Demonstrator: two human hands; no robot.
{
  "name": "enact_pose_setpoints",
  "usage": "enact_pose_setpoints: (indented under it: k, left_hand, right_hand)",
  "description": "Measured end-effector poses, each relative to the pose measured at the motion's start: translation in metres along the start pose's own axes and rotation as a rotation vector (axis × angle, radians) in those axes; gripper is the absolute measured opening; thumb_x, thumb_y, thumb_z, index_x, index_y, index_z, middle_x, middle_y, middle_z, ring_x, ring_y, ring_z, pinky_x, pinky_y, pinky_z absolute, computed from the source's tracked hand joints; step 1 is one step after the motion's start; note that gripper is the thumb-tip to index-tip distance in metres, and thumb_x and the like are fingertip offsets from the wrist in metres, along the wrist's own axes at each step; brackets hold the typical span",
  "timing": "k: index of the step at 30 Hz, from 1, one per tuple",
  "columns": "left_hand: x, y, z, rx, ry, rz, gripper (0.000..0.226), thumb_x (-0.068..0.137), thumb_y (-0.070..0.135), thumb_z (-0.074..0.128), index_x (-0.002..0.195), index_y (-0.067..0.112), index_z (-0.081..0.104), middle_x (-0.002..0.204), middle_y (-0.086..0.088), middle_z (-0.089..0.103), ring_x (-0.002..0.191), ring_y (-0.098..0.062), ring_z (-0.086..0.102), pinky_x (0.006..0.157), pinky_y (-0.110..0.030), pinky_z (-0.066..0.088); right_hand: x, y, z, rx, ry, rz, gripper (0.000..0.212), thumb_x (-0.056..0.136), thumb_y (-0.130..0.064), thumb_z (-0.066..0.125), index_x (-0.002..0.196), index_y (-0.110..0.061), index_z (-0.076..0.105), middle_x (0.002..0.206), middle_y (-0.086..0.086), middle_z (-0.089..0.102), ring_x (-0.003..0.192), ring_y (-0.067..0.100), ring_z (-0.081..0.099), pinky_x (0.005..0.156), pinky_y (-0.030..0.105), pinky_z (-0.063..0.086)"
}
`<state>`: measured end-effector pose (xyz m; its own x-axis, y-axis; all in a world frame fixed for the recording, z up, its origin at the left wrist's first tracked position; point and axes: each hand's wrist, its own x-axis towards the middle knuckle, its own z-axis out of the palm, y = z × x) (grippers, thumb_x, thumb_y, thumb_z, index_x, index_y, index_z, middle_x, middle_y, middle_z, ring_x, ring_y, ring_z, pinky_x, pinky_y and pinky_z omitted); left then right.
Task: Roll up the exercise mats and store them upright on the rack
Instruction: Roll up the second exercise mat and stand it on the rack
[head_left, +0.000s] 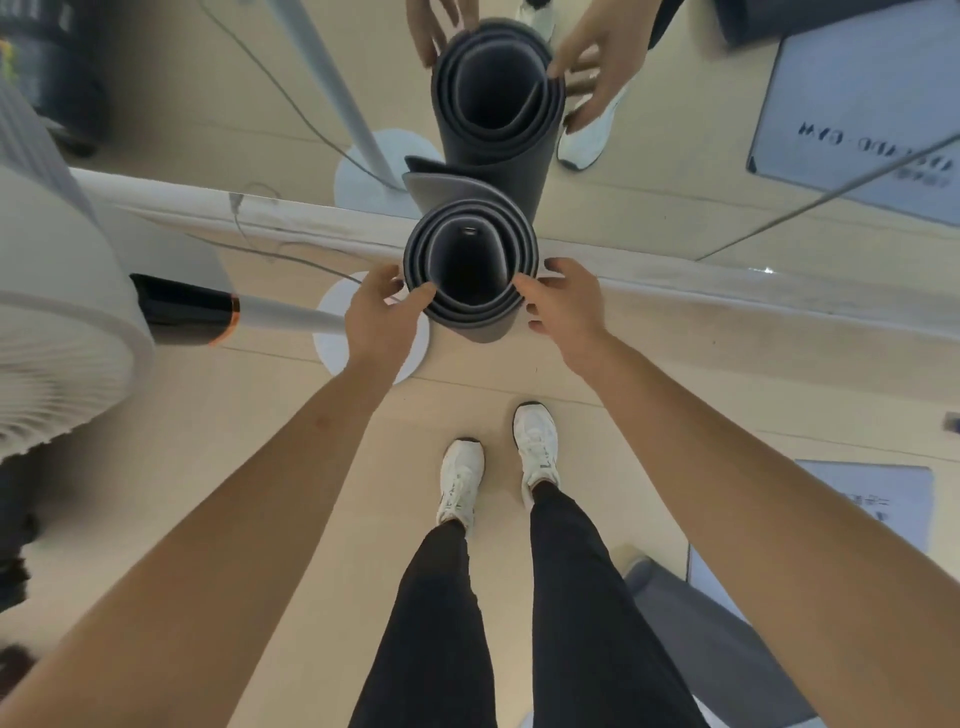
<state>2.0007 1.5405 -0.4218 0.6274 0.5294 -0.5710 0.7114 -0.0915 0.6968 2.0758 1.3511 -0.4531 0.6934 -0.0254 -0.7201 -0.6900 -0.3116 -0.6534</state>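
Note:
A dark grey rolled exercise mat (480, 325) stands upright on the floor against the base of a wall mirror, its spiral top end facing me. My left hand (382, 312) holds its top rim on the left, thumb hooked over the edge. My right hand (561, 304) holds the rim on the right with curled fingers. The mirror shows the same roll (493, 140) and both hands reflected above. No rack is visible.
A white fan stand with a round base (332, 338) and a pole (280, 314) stands just left of the mat. A large white fan head (57, 312) fills the left edge. A flat grey mat (878, 499) lies at the right. My white shoes (462, 480) are below.

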Motion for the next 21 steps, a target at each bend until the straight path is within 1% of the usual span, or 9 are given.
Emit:
enact_pose_setpoints:
  k: [2,4,6,9,11,14,15,17,21]
  left_hand:
    - [-0.025,-0.007,-0.006,0.039,0.083,0.056,0.031,0.088,0.030,0.074,0.117,0.024,0.064,0.114,0.006,0.070,0.100,-0.010,0.066,0.095,-0.037,0.054]
    - [-0.052,-0.019,-0.007,0.044,0.066,0.085,0.027,0.088,0.025,0.073,0.114,0.022,0.066,0.104,0.008,0.071,0.090,-0.007,0.067,0.088,-0.038,0.057]
    - [-0.080,-0.035,-0.003,0.084,-0.100,0.053,0.019,0.087,0.025,0.072,0.106,0.024,0.068,0.098,0.009,0.071,0.082,-0.004,0.067,0.087,-0.041,0.059]
    - [-0.118,-0.067,0.012,0.214,-0.421,-0.046,0.013,0.088,0.022,0.071,0.101,0.025,0.072,0.097,0.003,0.072,0.083,-0.015,0.070,0.091,-0.050,0.058]
    - [-0.144,-0.086,0.023,0.360,-0.565,-0.040,0.012,0.090,0.022,0.070,0.100,0.028,0.072,0.099,0.003,0.072,0.091,-0.020,0.070,0.094,-0.050,0.057]
    - [-0.186,-0.105,0.037,0.518,-0.745,0.013,0.010,0.093,0.024,0.067,0.100,0.030,0.071,0.102,0.006,0.071,0.096,-0.016,0.069,0.094,-0.045,0.057]
    - [-0.201,-0.109,0.041,0.560,-0.801,0.043,0.010,0.094,0.024,0.067,0.099,0.031,0.070,0.102,0.007,0.071,0.095,-0.014,0.068,0.093,-0.042,0.058]
    - [-0.233,-0.114,0.046,0.633,-0.906,0.095,0.009,0.094,0.026,0.066,0.099,0.034,0.070,0.102,0.010,0.071,0.094,-0.012,0.068,0.090,-0.036,0.057]
    - [-0.300,-0.127,0.052,0.802,-1.085,0.192,0.011,0.094,0.028,0.067,0.104,0.029,0.072,0.102,0.012,0.071,0.095,-0.011,0.066,0.089,-0.031,0.054]
  right_hand:
    - [-0.018,0.015,-0.015,-0.018,0.003,-0.035,0.053,0.084,-0.025,0.077,0.132,-0.012,0.060,0.098,0.003,0.073,0.086,0.022,0.072,0.084,0.048,0.061]
    - [-0.045,0.040,-0.032,-0.023,0.004,-0.051,0.043,0.086,-0.019,0.076,0.126,-0.012,0.065,0.089,0.000,0.073,0.078,0.020,0.071,0.081,0.048,0.062]
    - [-0.077,0.072,-0.051,-0.048,0.038,-0.051,0.037,0.085,-0.021,0.076,0.121,-0.018,0.067,0.089,-0.003,0.074,0.080,0.017,0.072,0.082,0.048,0.061]
    - [-0.132,0.130,-0.080,-0.092,0.150,0.012,0.031,0.086,-0.021,0.073,0.116,-0.027,0.067,0.091,-0.010,0.074,0.084,0.012,0.071,0.088,0.040,0.058]
    - [-0.177,0.169,-0.095,-0.146,0.226,0.074,0.029,0.089,-0.020,0.069,0.117,-0.026,0.067,0.095,-0.012,0.071,0.087,0.013,0.069,0.085,0.031,0.053]
    - [-0.253,0.228,-0.109,-0.151,0.334,0.191,0.026,0.092,-0.019,0.065,0.118,-0.024,0.067,0.095,-0.013,0.067,0.087,0.010,0.065,0.078,0.018,0.047]
    - [-0.279,0.247,-0.112,-0.121,0.364,0.235,0.026,0.092,-0.018,0.065,0.117,-0.024,0.068,0.092,-0.013,0.067,0.085,0.009,0.064,0.080,0.019,0.049]
    - [-0.332,0.280,-0.114,-0.040,0.423,0.300,0.026,0.092,-0.017,0.067,0.117,-0.023,0.068,0.088,-0.014,0.067,0.085,0.010,0.065,0.087,0.027,0.052]
    - [-0.434,0.336,-0.104,0.151,0.550,0.402,0.026,0.093,-0.021,0.067,0.118,-0.026,0.068,0.092,-0.013,0.069,0.085,0.005,0.066,0.083,0.022,0.049]
